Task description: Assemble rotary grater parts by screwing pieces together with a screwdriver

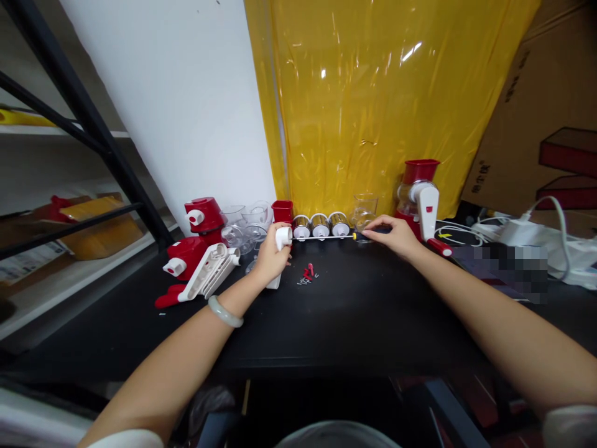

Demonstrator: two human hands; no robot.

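My left hand is closed round a white plastic handle part and holds it upright on the black table. My right hand grips the yellow-and-black handle of a screwdriver, whose long thin shaft runs left to the white part. Small red pieces and screws lie on the table just right of my left hand. Three metal drum blades stand in a row behind the shaft.
An assembled red and white grinder stands at the back right, beside a clear cup. Red bodies, white handles and clear hoppers are piled at the left. White cables, a yellow sheet and cardboard boxes are behind.
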